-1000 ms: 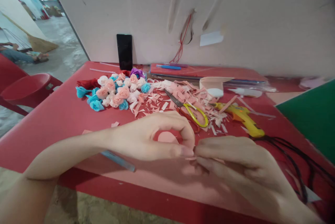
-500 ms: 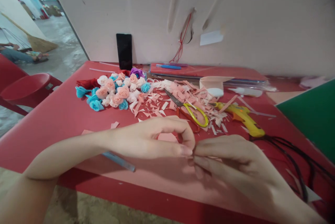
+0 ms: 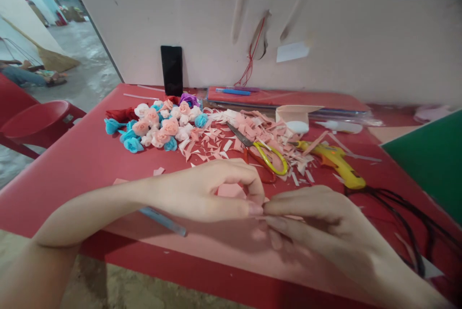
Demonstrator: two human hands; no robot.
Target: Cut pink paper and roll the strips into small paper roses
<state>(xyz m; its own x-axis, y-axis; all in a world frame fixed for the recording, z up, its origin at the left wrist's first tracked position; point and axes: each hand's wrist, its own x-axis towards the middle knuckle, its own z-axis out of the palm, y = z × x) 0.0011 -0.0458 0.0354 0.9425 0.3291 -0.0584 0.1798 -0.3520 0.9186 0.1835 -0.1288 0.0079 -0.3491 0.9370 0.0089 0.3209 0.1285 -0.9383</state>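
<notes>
The pink paper piece (image 3: 231, 189) sits low over the near middle of the surface (image 3: 83, 164), caught between my two hands. Most of it shows through the loop my left thumb and forefinger make; from there it runs right, toward the spot where both sets of fingertips meet. So it lies roughly left to right, with my left hand (image 3: 202, 193) over the wider part and my right hand (image 3: 317, 227) at the narrow end.

My left grip is closed in a pinch on the paper, thumb below and forefinger curled over the top. My right grip is pinched shut too, thumb and forefinger pressed together just against the left fingertips; I judge it has the paper's edge, though the paper there is nearly hidden and blurred. The two pinches touch, so neither hand is nearer than the other.

Under my left forearm a blue stick (image 3: 162, 221) lies slanted on the surface. Beyond my hands, the scissors (image 3: 260, 152) with yellow handles rest among pink scraps (image 3: 249, 133), blades pointing away and to the left. The glue gun (image 3: 335, 162) lies right of them, just beyond my right hand, its black cord (image 3: 404, 222) trailing toward me. Farther left is a heap of paper roses (image 3: 159, 126), pink, white and blue, and a phone (image 3: 172, 70) stands against the wall.
</notes>
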